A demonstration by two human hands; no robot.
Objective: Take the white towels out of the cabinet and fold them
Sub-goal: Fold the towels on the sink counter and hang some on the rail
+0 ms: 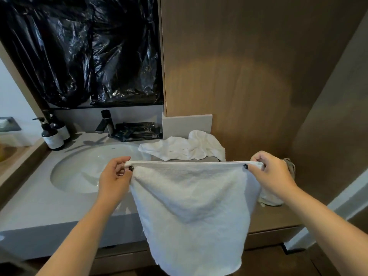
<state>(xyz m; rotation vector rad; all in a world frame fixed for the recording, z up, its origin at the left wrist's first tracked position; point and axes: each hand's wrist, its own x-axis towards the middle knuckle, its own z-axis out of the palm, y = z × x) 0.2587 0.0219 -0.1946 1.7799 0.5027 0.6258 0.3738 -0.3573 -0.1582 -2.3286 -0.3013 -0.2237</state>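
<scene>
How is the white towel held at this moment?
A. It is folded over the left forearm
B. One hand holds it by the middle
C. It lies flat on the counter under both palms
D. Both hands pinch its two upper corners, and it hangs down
D: the left hand and the right hand each pinch an upper corner of the white towel, which hangs down in front of the counter.

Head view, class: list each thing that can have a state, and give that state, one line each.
held towel: unfolded, hanging, top edge stretched between both hands
left hand: pinching a top corner
right hand: pinching the other corner
second towel: crumpled on the counter
tap: no water seen running
</scene>
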